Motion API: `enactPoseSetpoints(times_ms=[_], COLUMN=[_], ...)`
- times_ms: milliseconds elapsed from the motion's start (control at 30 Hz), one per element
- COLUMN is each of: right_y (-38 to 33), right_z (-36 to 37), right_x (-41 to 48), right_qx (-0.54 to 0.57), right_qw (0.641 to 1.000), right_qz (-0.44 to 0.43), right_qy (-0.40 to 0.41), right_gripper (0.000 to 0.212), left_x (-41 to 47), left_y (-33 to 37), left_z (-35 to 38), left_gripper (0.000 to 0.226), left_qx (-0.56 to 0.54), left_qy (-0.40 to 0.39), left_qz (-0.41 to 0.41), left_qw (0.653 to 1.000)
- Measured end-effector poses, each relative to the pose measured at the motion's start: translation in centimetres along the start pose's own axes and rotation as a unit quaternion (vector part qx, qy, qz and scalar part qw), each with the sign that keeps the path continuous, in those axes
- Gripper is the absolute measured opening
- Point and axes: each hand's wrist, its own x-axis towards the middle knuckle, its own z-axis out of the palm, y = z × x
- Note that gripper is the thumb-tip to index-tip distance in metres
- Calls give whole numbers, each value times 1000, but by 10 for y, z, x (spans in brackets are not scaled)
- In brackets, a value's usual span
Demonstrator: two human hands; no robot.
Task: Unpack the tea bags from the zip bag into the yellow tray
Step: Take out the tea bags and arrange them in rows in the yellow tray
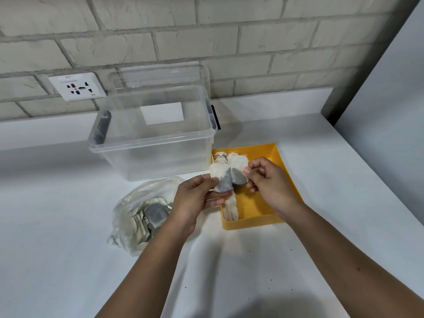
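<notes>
**Two tea bags in hand, over the tray**

- Far left, on the brick wall (206,31): white socket plate (76,87). Not involved.
- Clear plastic box (151,143) stands on the white counter (57,226) against the wall. It has dark latches on both ends. Its lid is off, and a clear lid looks to be propped behind it.
- Zip bag (140,210) lies crumpled on the counter in front of the box, just left of my left wrist. More tea bags inside it (153,215), pale paper with dark fill. Can't count them through the plastic.
- My left hand (195,198) pinches the left tea bag (221,180), thumb on top and fingers curled under.
- The right tea bag (238,172) touches the left one in the middle. Can't tell if they're stuck together or just overlapping.
- My right hand (270,180) pinches the right tea bag at its upper right corner, thumb and forefinger. The other fingers are loosely curled.
- Both held bags are off the counter, above the left side of the yellow tray (250,223).
- The tray sits on the counter just right of the box. Already in it: a small pile of tea bags in the far left corner (221,158), and one pale bag along the left wall (230,208).
- Far right: a plain pale panel (390,99).
</notes>
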Motion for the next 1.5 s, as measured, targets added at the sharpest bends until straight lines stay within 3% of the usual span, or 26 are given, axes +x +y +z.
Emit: enactPoseSetpoints(times_ms=[100, 300, 700, 800, 900, 967, 1267, 1500], right_y=[6, 31, 34, 19, 0, -5, -8, 24], right_z=[-14, -1, 3, 1, 9, 16, -20, -17], right_x=[17, 34, 40, 26, 2, -9, 10, 24], right_qx=[-50, -157, -182, -86, 87, 105, -23, -163], right_qw=[998, 984, 980, 994, 991, 989, 1000, 974], right_qz=[5, 74, 81, 70, 77, 56, -11, 111], right_qy=[28, -36, -25, 2, -59, -92, 11, -112], right_gripper=[4, 6, 14, 22, 27, 26, 9, 19], left_x=[5, 10, 11, 9, 8, 8, 6, 16], left_y=[2, 5, -1, 0, 0, 0, 3, -3], left_z=[-10, -17, -15, -11, -6, -3, -7, -10], left_gripper=[13, 7, 6, 12, 17, 18, 12, 11], left_qx=[1, 16, 38, 28, 18, 25, 52, 142], left_qy=[33, 58, 56, 55, 41, 31, 64, 94], left_qz=[16, 30, 30, 37, 47, 54, 104, 113], left_qw=[999, 998, 997, 997, 998, 998, 991, 979])
